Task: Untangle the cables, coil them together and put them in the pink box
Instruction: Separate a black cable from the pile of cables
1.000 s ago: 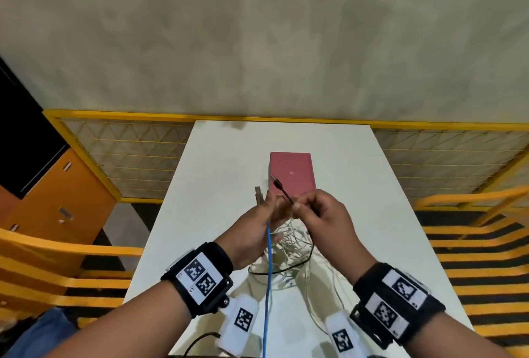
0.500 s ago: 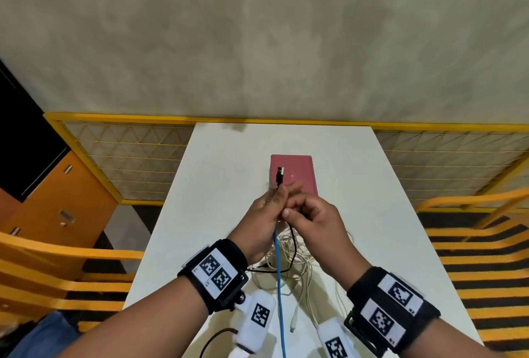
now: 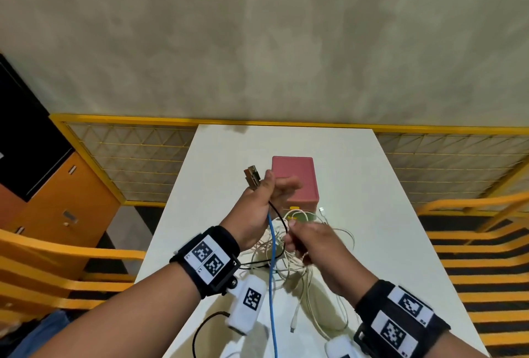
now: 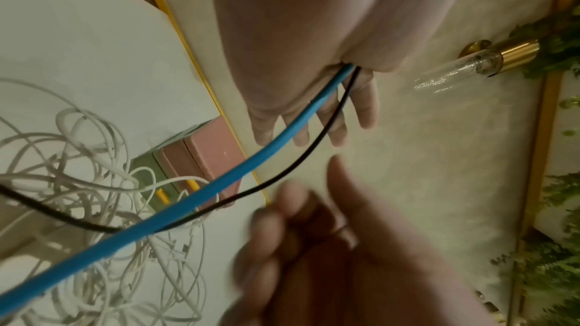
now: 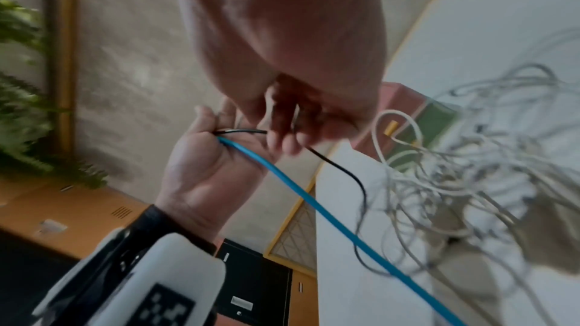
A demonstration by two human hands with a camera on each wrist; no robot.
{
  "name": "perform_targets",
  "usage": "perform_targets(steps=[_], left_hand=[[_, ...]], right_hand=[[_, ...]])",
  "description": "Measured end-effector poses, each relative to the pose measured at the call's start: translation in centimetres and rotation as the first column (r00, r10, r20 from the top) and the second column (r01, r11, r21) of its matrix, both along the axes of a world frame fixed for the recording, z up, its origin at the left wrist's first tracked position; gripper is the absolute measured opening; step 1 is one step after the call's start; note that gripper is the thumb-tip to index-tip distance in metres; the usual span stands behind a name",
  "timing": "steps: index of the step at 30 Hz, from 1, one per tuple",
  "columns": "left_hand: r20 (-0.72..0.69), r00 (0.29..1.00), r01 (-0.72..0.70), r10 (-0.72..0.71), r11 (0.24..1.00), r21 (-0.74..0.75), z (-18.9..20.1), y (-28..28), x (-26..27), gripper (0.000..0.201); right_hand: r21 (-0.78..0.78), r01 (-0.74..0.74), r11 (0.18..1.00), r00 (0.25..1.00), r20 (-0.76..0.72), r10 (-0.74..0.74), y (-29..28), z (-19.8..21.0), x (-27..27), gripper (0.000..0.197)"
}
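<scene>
My left hand is raised in front of the pink box and pinches the ends of a blue cable and a thin black cable; their plugs stick up past the thumb. In the left wrist view both cables leave the left hand and run down to the tangle of white cables. My right hand hangs lower, over the white tangle. In the right wrist view the black cable passes through the curled fingers of the right hand.
The white table is narrow, with a yellow mesh railing behind and at both sides. An orange cabinet stands at the left. A green part with yellow clips sits at the box's near side. White cable ends trail toward me.
The hands were together at the black plug. Now the right hand has dropped toward me along the black cable, over the tangle. The left hand stays up with the plugs.
</scene>
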State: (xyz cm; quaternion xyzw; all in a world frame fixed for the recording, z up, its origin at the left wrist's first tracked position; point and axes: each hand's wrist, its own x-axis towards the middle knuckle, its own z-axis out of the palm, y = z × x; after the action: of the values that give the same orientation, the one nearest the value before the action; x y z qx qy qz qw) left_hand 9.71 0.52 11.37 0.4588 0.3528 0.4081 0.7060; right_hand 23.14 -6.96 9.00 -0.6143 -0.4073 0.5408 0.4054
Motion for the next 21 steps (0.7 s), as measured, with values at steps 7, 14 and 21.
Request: perform_targets(steps=[7, 14, 21], left_hand=[[0.009, 0.992, 0.122, -0.122, 0.992, -0.016, 0.0, -3.9, -0.9, 0.063], [-0.107, 0.877, 0.420, -0.469, 0.855, -0.303, -1.8, -7.5, -7.8, 0.060], [-0.427, 0.619, 0.591, -0.659, 0.749, -0.299, -1.1, -9.5, -8.9, 0.047]], right_hand=[[-0.387, -0.015, 0.922, 0.827, -0.524, -0.206, 0.8, -1.4, -1.5, 0.032], [-0.365, 0.094, 0.926, 0.635, -0.694, -0.338, 2.1, -0.7, 0.7, 0.039], [-0.318, 0.085, 0.944, 0.767, -0.584, -0.265, 1.2, 0.0, 0.8, 0.027]])
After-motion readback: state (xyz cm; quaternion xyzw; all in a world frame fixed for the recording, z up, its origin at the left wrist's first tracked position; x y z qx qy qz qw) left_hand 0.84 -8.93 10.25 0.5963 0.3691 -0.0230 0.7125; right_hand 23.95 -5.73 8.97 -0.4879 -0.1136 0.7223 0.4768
